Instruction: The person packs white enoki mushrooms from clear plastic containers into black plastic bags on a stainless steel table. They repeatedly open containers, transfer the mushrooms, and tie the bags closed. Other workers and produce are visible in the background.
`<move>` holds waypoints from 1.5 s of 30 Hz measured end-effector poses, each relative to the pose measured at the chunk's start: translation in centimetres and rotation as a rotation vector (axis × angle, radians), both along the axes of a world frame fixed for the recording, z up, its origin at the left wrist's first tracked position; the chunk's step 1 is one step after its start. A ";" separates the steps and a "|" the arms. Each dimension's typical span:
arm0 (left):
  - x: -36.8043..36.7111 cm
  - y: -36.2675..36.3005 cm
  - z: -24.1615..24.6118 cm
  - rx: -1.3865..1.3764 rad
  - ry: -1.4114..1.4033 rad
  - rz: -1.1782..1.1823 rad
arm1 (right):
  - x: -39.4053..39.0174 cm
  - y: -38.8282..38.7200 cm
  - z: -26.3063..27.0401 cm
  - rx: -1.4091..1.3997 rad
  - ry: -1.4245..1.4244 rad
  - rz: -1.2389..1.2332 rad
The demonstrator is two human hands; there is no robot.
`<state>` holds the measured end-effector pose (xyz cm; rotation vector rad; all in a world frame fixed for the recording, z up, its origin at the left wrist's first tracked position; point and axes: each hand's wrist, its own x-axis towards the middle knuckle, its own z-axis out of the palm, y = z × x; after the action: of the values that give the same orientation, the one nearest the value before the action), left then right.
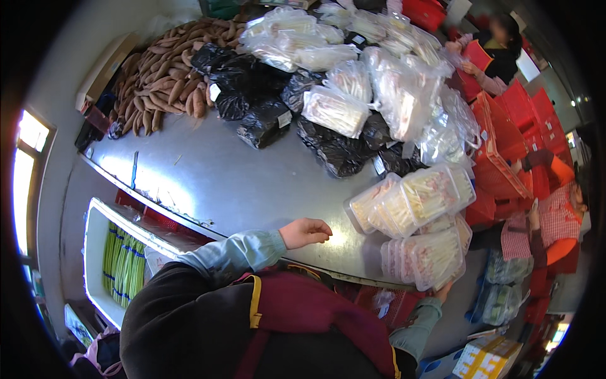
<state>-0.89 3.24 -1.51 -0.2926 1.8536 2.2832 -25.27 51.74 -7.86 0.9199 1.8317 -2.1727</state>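
Observation:
My left hand (pixel 305 233) hovers by the near edge of the metal table (pixel 227 175), fingers loosely curled, with nothing visible in it. At the lower right, my right hand (pixel 443 292) is against the near corner of a stack of clear plastic trays (pixel 435 260). The trays hide most of its fingers, so its grip does not show. Pale, pink-tinged stalks fill these trays. Just beyond them leans another group of similar trays (pixel 412 201), tilted and overlapping.
Brown root tubers (pixel 165 76) are heaped at the back left. Black plastic bags (pixel 241 80) and clear bags of pale stalks (pixel 336 111) cover the back. A blue knife (pixel 134 170) lies near the left edge. Green stalks (pixel 123 265) fill a white foam box. Red crates (pixel 502 142) and co-workers are at right.

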 end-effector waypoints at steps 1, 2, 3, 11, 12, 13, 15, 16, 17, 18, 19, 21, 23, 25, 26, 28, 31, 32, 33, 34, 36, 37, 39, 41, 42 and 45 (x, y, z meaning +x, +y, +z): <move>-0.3 -0.9 -1.3 -0.038 0.036 0.001 | -0.1 1.3 -1.7 -0.068 0.081 0.028; -1.0 -2.4 -3.2 -0.177 0.046 0.043 | 0.2 3.9 -4.6 -0.137 0.162 0.041; -1.6 -4.5 -2.6 -0.337 0.025 0.111 | 0.8 5.4 -6.0 -0.201 0.242 0.052; -3.6 -22.5 -5.4 -1.487 -0.224 0.837 | 17.0 -5.1 -3.9 -0.156 -0.283 -0.094; -3.5 -22.9 -5.8 -1.566 -0.229 0.809 | 18.9 -6.4 -4.5 -0.128 -0.289 0.090; -3.8 -23.1 -5.0 -1.591 -0.247 0.692 | 20.0 -7.9 -5.0 0.050 -0.215 0.411; -4.1 -22.8 -2.6 -1.636 -0.282 0.454 | 21.8 -10.4 -5.9 0.667 0.282 1.066; -4.1 -22.0 -3.3 -1.734 -0.187 0.486 | 22.1 -12.0 -5.6 0.787 0.475 1.186; -3.9 -21.0 -3.8 -1.678 -0.115 0.465 | 21.5 -13.6 -5.5 0.838 0.667 1.245; -3.9 -19.8 -4.6 -1.698 -0.175 0.320 | 21.0 -16.8 -3.5 0.515 0.354 1.185; -4.0 -18.0 -4.7 -1.525 -0.413 0.073 | 20.5 -19.9 -1.4 0.245 0.058 1.023; -3.2 -13.5 -8.6 -1.360 -0.383 -0.128 | 19.3 -25.5 3.3 0.183 0.199 1.137; -2.8 -11.3 -6.1 -1.458 -0.061 0.046 | 17.5 -28.9 5.1 0.155 0.312 1.180; -2.6 -12.5 -3.9 -1.495 0.166 0.354 | 16.6 -30.7 5.7 0.140 0.370 1.202; -3.1 -15.3 -3.0 -1.484 0.241 0.574 | 16.6 -31.0 5.5 0.109 0.344 1.210; -4.3 -20.0 -1.9 -1.362 0.160 0.835 | 16.7 -32.4 4.5 0.049 0.309 1.233; -4.9 -23.1 -2.6 -1.337 -0.259 0.725 | 17.6 -33.5 3.2 -0.001 0.252 1.418; -5.0 -22.9 -3.1 -1.502 -0.368 0.550 | 17.9 -33.6 3.3 -0.008 0.252 1.474; -5.7 -22.4 -4.2 -1.578 -0.462 0.560 | 18.0 -33.9 3.0 -0.015 0.256 1.541; -5.8 -21.4 -2.7 -1.480 -0.499 0.501 | 18.2 -33.9 2.7 -0.052 0.228 1.543; -5.0 -19.2 -0.5 -1.399 -0.523 0.441 | 17.5 -34.0 2.5 -0.015 0.208 1.520; -4.4 -17.6 -0.7 -1.412 -0.510 0.436 | 17.1 -33.9 1.7 0.022 0.195 1.499; -2.4 -13.2 -1.8 -1.467 -0.379 0.529 | 15.8 -34.0 -0.3 0.079 0.319 1.444; -0.4 -8.4 -2.6 -1.306 -0.258 0.554 | 15.4 -34.6 -0.4 0.194 0.488 1.344; 0.5 -6.1 -2.6 -1.261 -0.205 0.481 | 15.3 -35.7 0.5 0.271 0.598 1.270; 2.3 -1.1 -2.7 -1.115 -0.060 0.156 | 13.5 -36.6 0.4 0.541 0.946 1.212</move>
<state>1.44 2.17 -4.20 -0.6354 2.9276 1.0260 -11.74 15.13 -7.50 -1.1970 2.3273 -1.2839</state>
